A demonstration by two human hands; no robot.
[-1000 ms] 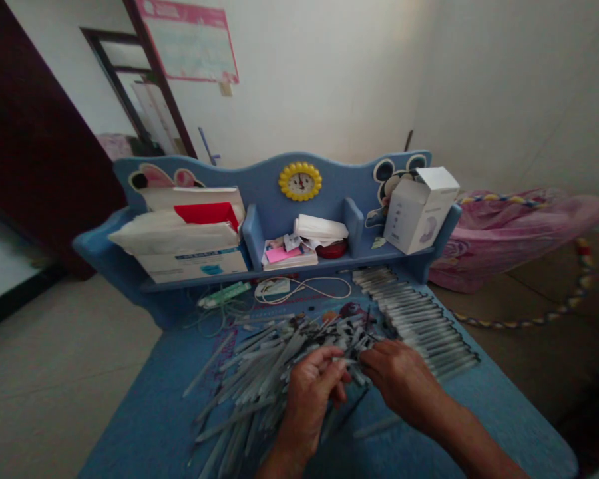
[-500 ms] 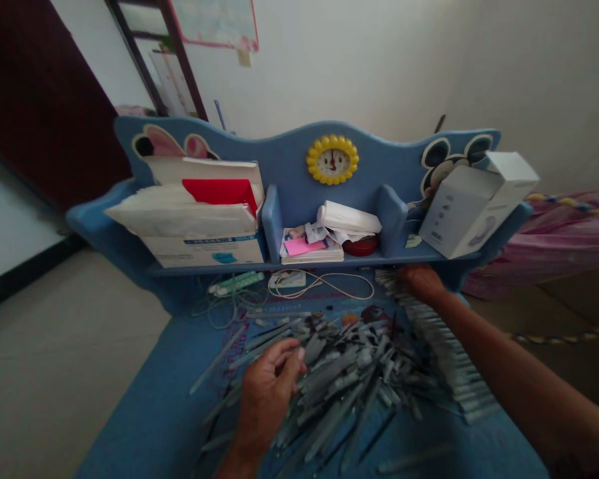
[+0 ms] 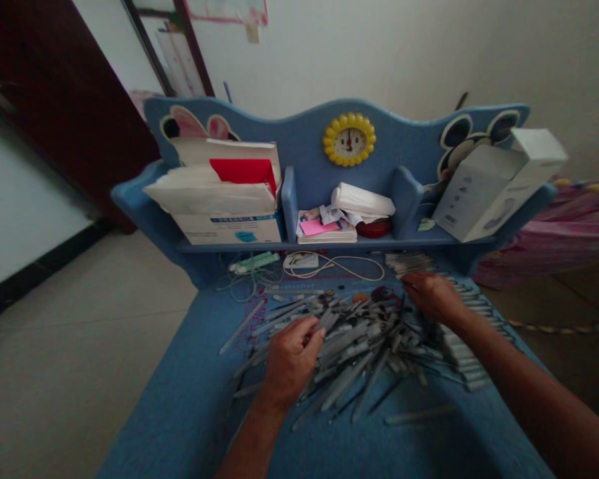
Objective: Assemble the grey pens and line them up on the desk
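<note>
Evidently the ordering is well under way but far from finished, judging by how things lie on the blue-painted table (image 3: pixel 164 406). On the right side, a neat row of slender, pale translucent sticks with dark ends (image 3: pixel 466 366), which look like plastic pens or refills, runs from just below the blue shelf (image 3: pixel 339 248) toward the near edge, each lying beside the next; the right forearm covers part of it, so its full extent cannot be told. That much looks done. What seems left is the larger share by eye: a tangled heap of similar grey and clear plastic sticks (image 3: pixel 352 352) spread over the middle of the table, crossing at all angles, plus a lone pale stick (image 3: pixel 242 326) at the heap's left and another whitish stick (image 3: pixel 419 416) lying apart in front. The right hand (image 3: pixel 432 296) is at the upper part of the row, fingers bent downward; whether it grips a stick or merely touches the row cannot be told. The left hand (image 3: pixel 294 352) is half curled over the heap's left part, thumb and forefinger near each other beside a grey stick end, and whether they pinch it is unclear.
</note>
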